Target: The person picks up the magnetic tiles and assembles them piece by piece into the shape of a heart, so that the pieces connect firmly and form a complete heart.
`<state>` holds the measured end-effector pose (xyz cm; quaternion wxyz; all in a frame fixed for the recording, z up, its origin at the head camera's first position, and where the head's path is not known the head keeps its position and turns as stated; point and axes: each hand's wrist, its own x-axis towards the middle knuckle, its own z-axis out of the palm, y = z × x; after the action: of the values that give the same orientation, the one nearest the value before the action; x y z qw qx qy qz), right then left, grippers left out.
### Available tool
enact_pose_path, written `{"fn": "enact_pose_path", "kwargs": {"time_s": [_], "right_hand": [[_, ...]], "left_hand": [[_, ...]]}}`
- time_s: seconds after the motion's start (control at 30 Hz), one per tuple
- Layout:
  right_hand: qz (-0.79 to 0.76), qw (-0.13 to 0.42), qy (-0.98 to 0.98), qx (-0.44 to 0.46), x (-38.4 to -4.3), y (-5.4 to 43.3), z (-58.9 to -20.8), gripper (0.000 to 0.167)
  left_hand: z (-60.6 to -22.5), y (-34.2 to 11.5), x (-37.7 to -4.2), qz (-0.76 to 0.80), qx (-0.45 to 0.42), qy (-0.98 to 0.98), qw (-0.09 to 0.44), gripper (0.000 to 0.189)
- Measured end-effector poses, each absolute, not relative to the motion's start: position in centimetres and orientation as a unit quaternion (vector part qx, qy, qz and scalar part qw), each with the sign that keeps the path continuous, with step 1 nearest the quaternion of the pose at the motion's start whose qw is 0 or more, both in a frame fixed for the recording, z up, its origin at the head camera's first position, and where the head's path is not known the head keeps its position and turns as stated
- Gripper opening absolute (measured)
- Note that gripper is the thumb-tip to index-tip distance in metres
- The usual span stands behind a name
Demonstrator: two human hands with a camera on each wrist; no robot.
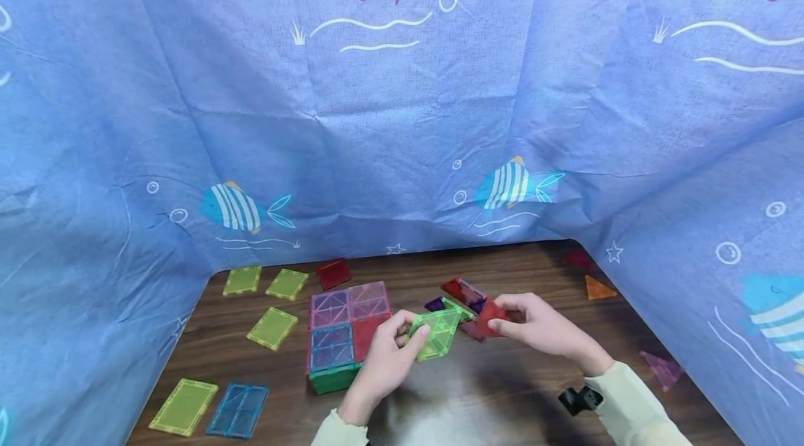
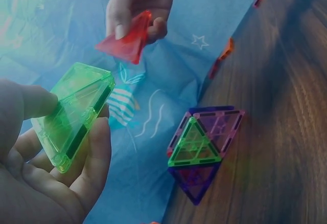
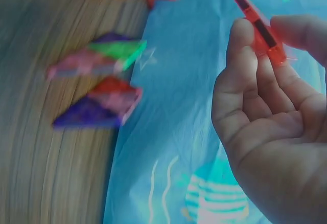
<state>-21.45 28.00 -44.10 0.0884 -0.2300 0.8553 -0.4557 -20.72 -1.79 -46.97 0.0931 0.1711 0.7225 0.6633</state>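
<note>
My left hand pinches green translucent magnetic tiles between thumb and fingers, raised above the table. In the left wrist view the green tiles stand tilted, with black magnets along their edge. To the right, my right hand pinches a red triangular magnetic tile between thumb and fingertips. That red tile appears edge-on in the right wrist view. Behind both hands lie triangular tiles in purple, green, pink and red. Beside my left hand stands a box of magnetic tiles, its top purple, pink, blue and red.
Yellow-green tiles and a blue tile lie at the left. A dark red tile sits behind the box. An orange triangle and a pink triangle lie at the right. A blue fish-print cloth surrounds the wooden table.
</note>
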Motion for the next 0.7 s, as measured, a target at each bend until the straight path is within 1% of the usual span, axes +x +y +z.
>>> {"fn": "enact_pose_path", "kwargs": {"time_s": [0.1,0.23,0.4,0.53,0.7], "right_hand": [[-0.48,0.116,0.837,-0.236,-21.7,27.0,-44.1,0.012],[-0.491,0.139,0.824,-0.248,-21.9,26.0,-44.5,0.011],[-0.501,0.154,0.805,-0.276,-22.2,24.7,-45.3,0.009],[-0.509,0.159,0.798,-0.279,-22.3,24.1,-45.6,0.01],[-0.52,0.16,0.786,-0.295,-22.2,24.1,-45.5,0.012]], "left_hand": [[-46.9,-1.8,-20.7,0.666,0.166,0.721,0.089,0.02],[-46.9,-1.9,-20.7,0.666,0.162,0.722,0.09,0.02],[-46.9,-1.9,-20.7,0.666,0.154,0.722,0.103,0.02],[-47.0,-2.0,-20.7,0.668,0.152,0.719,0.116,0.022],[-47.4,-2.1,-20.5,0.651,0.194,0.721,0.136,0.021]]}}
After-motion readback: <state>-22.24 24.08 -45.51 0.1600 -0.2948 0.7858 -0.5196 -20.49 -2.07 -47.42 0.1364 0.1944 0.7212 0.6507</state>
